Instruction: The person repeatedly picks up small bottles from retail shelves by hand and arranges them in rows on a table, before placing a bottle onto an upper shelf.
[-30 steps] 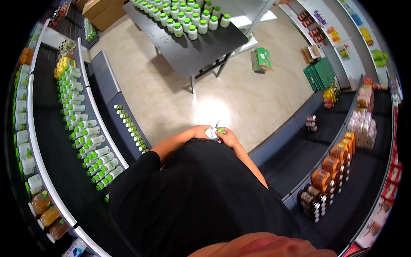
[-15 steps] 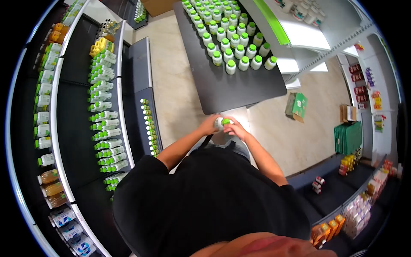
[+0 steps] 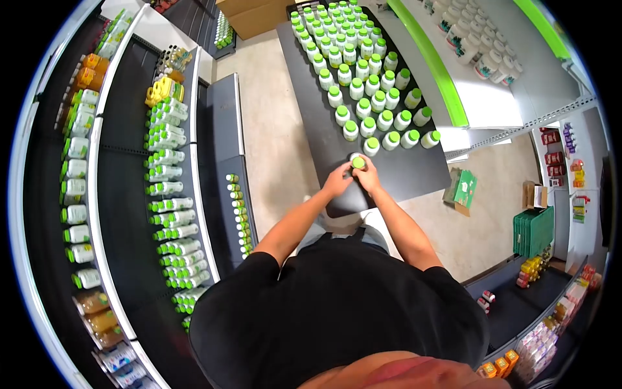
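Between my two hands is a white bottle with a green cap (image 3: 358, 163), over the near end of the dark table (image 3: 405, 174). My left hand (image 3: 339, 179) has its fingers against the bottle's left side. On the other side, my right hand (image 3: 367, 176) curls round it. Whether the bottle's base touches the tabletop is hidden from me. Just beyond stand rows of matching white bottles (image 3: 367, 127) with green caps, upright on the table.
Dark shelves (image 3: 120, 194) with lying green-capped bottles (image 3: 170, 172) run along the left. A white shelf with a green edge (image 3: 427, 58) adjoins the table's right side. An open green carton (image 3: 460, 190) lies on the floor, and green crates (image 3: 532, 231) stand farther right.
Both hands have moved forward with the bottle, from in front of my body to over the table's near end. The table now appears closer to me.
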### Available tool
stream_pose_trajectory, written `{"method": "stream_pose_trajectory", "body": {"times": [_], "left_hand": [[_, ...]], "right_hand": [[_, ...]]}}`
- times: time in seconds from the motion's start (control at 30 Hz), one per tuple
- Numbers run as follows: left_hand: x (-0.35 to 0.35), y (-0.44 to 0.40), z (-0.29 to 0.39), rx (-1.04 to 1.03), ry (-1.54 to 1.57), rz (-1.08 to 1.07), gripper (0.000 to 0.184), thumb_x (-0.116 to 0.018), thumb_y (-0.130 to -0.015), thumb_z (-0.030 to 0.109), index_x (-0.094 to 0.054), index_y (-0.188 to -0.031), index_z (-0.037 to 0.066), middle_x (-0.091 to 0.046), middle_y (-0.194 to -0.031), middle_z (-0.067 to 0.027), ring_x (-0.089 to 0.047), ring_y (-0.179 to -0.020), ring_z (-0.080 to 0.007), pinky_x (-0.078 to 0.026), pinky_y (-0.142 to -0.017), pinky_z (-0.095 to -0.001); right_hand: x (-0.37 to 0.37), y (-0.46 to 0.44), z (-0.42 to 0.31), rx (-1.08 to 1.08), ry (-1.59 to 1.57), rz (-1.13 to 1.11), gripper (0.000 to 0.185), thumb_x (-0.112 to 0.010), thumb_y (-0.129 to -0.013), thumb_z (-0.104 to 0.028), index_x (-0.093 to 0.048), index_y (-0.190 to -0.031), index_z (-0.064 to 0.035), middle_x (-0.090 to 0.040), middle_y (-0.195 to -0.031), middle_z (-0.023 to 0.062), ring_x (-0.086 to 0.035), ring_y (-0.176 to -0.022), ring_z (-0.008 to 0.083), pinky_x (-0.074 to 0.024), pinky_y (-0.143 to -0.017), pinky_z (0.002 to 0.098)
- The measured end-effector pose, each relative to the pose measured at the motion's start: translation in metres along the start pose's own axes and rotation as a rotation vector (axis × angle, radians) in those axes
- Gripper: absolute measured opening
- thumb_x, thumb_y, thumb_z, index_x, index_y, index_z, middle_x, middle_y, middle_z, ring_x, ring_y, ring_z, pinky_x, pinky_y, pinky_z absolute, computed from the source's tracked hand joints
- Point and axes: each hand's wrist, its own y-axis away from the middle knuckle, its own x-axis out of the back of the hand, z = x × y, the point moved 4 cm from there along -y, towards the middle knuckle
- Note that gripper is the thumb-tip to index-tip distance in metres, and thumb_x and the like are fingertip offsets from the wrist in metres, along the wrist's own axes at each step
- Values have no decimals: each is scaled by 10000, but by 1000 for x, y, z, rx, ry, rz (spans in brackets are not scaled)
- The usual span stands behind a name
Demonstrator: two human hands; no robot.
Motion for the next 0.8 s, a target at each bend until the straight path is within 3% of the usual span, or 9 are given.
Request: {"method": "stream_pose_trajectory", "body": {"times": [0.27,0.33,0.4,0.53,0.57,0.6,0.67,0.73,0.8], "left_hand": [[92,79,-145,159,81,-251,328,-582,-919,138,-591,-1237,58,-679,-1110,-123,-649,-980,-195,-514,-875,-347],[139,122,-208,317,-413,-434,385,-541,-909,303,-639,-1197,66,-648,-1202,-197,-636,-1067,-351,-498,-920,-430],[184,174,-278,393,-415,-586,415,-464,-888,357,-706,-1036,55,-636,-1166,-253,-595,-1113,-398,-465,-971,-469],[296,257,-296,969,-281,-499,268,-597,-860,211,-700,-981,-4,-696,-929,-186,-692,-812,-266,-573,-666,-405],[323,261,-290,804,-233,-532,263,-607,-848,193,-697,-973,-20,-686,-875,-160,-685,-761,-279,-570,-644,-406],[340,273,-312,1064,-93,-278,253,-608,-847,190,-690,-978,-10,-679,-856,-159,-671,-733,-264,-551,-615,-379],[374,259,-300,839,138,-385,225,-604,-845,168,-687,-972,1,-673,-828,-140,-655,-701,-232,-527,-599,-345],[395,245,-325,963,164,88,231,-597,-863,175,-671,-1012,15,-676,-852,-120,-640,-687,-205,-507,-586,-332],[387,220,-330,979,234,151,336,-609,-897,210,-605,-1160,2,-674,-975,-121,-661,-833,-234,-533,-632,-364]], "right_hand": [[-29,-45,-10,-220,-38,304,668,-633,-828,-94,-388,-1449,-111,-657,-911,75,-635,-705,136,-450,-529,268],[-33,-53,-2,-235,-51,316,667,-618,-863,-135,-346,-1471,-173,-652,-982,77,-642,-727,141,-452,-528,261],[-40,-58,10,-136,-48,420,685,-604,-873,-131,-293,-1483,-166,-645,-981,95,-640,-690,163,-466,-520,281],[-70,-45,-3,-50,240,870,583,-624,-856,-166,-344,-1365,-121,-645,-808,108,-607,-552,197,-503,-543,316],[-86,-36,-23,-62,216,954,507,-648,-839,-175,-384,-1267,-108,-611,-701,90,-577,-512,189,-496,-528,324],[-100,-39,-25,-45,191,915,476,-645,-842,-168,-398,-1244,-105,-601,-689,84,-568,-508,184,-489,-520,323],[-128,-45,-11,-20,141,839,414,-638,-847,-154,-424,-1197,-99,-579,-667,70,-551,-500,173,-475,-504,323],[-178,-43,-6,36,31,482,253,-612,-867,-120,-490,-1086,-84,-558,-656,49,-535,-510,134,-433,-475,295],[-206,-39,8,62,194,220,230,-632,-863,-140,-540,-1061,-69,-579,-675,44,-554,-536,130,-457,-489,288]]}}
